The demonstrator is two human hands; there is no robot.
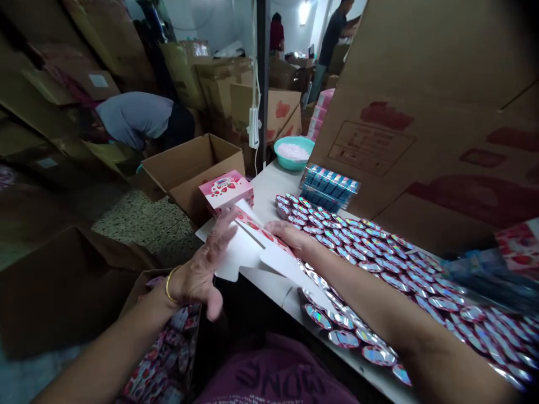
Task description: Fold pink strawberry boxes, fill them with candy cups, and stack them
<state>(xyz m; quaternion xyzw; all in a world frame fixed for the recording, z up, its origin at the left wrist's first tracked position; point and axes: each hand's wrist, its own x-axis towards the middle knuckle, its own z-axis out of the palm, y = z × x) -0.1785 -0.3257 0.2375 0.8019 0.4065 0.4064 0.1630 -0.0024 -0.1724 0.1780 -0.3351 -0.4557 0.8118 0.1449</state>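
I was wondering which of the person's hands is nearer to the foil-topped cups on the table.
Right. The right hand is at the white-flapped carton, close beside the foil-topped cups; the left hand is on the carton's other side, farther from them.

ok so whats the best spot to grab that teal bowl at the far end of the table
Probably pinch the teal bowl by its near-left rim, coming from the wearer's side: that edge faces bare table, while blue packs and the big carton crowd its right. It stands upright holding white contents, so lift it level.
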